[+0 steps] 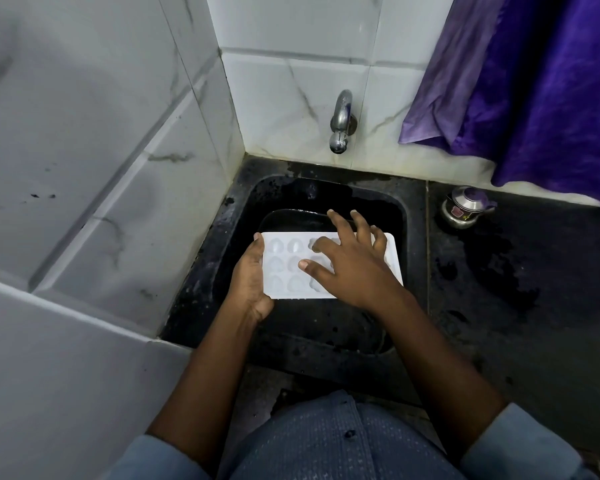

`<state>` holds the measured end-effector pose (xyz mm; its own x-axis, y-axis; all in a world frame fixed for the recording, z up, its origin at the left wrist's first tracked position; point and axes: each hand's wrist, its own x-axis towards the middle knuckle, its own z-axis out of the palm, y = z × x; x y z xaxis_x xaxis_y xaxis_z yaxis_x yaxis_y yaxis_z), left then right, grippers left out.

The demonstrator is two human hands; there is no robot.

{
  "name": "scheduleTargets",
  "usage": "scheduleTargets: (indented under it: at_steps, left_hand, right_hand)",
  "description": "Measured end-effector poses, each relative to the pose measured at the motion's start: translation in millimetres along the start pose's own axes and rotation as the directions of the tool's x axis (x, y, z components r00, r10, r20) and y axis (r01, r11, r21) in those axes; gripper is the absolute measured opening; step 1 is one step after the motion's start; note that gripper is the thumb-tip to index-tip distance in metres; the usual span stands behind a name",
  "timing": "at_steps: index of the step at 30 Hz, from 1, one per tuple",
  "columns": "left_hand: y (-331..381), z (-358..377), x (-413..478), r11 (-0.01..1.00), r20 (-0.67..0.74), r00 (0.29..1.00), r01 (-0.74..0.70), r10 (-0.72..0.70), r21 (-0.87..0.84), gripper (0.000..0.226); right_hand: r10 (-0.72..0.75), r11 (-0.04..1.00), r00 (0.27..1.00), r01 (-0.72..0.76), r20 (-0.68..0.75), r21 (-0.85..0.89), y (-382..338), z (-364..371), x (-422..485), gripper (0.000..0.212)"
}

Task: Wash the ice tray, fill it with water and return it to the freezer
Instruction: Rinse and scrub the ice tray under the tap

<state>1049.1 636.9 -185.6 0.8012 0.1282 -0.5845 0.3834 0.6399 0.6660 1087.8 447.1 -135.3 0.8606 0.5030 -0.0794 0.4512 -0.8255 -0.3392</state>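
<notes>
The ice tray (329, 266) is white, held above the black sink (243, 216), hollows facing up toward the person. The left hand (252, 284) clasps its left short end, thumb on the upper rim and palm wrapped under the edge, a firm grip on the tray. The right hand (352, 263) lies on top of the tray's right half with fingers spread wide, flat against the hollows rather than closed around anything. The tray's long axis runs left to right across the sink, nearly level, its far edge toward the wall. A metal tap (341, 121) juts from the tiled wall behind. On the wet dark surface (520, 271) to the right stands a small steel pot (465, 206), below a purple cloth (534, 91).
</notes>
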Motion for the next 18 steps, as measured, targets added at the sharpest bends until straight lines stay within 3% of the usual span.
scheduleTargets:
  at_steps: [18]
  left_hand:
    - [0.0,6.2,-8.8,1.0,0.044,0.999,-0.006,0.007,-0.02,0.07]
  right_hand:
    - [-0.004,1.0,1.0,0.004,-0.004,0.026,1.3,-1.0,-4.3,0.053]
